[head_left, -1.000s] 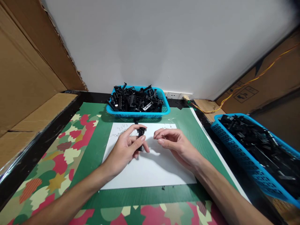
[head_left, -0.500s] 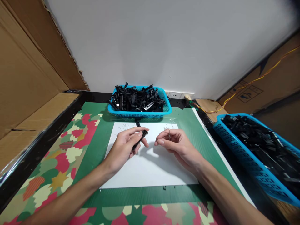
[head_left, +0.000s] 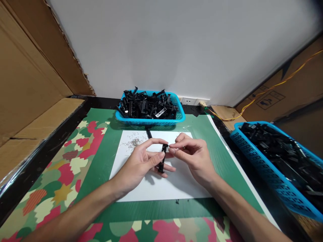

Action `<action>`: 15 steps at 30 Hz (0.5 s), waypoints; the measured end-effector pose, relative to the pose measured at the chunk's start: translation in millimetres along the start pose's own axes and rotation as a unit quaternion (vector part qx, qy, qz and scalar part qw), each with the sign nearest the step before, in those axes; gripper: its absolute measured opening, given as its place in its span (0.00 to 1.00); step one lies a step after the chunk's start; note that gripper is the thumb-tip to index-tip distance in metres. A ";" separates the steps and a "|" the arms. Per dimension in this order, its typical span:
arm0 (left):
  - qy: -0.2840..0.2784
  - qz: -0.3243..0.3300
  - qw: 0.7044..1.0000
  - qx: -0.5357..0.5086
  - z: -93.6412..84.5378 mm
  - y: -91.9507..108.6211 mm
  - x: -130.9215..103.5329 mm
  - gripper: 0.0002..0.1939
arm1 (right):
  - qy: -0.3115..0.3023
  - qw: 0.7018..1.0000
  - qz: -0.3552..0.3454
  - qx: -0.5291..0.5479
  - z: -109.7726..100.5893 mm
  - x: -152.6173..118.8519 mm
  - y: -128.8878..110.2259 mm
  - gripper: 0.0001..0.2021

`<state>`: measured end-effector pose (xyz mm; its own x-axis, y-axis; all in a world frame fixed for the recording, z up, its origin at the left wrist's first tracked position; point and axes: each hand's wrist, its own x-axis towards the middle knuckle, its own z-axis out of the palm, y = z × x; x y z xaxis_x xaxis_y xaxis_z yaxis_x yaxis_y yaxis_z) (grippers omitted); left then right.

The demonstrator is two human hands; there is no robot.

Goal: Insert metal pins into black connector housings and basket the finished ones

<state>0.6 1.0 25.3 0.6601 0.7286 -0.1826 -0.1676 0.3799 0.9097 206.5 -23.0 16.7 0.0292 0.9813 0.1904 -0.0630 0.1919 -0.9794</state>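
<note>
Left hand [head_left: 142,162] and right hand [head_left: 198,154], apart half a second ago, now come together, and the black plastic part [head_left: 162,165] has swung more upright above the white paper [head_left: 141,190]. From where I stand, the left thumb and fingers pinch that part, while the right thumb and forefinger bunch at its upper end — whether around anything, I cannot tell. Should the left pinch slacken, sideways pressure could twist the slim part loose — perhaps onto the small metal bits [head_left: 134,144].
</note>
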 end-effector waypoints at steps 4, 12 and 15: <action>-0.015 0.001 1.000 -0.006 1.8 -1.5 -1.6 0.23 | 0.005 1.000 0.006 0.007 3.7 -3.3 1.1 0.04; -0.024 0.000 0.999 -0.032 6.6 -4.3 -1.8 0.23 | 0.040 0.993 -0.070 -0.091 8.5 -7.0 4.5 0.02; -0.017 -0.003 0.999 -0.037 6.5 -5.5 -1.2 0.25 | 0.052 0.988 -0.078 -0.126 10.9 -8.9 4.1 0.01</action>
<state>5.4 -5.7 23.0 0.6854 0.7069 -0.1748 -0.2162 0.4267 0.8782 195.1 -30.8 11.8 0.1230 0.9303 0.3456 0.1996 0.3180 -0.9269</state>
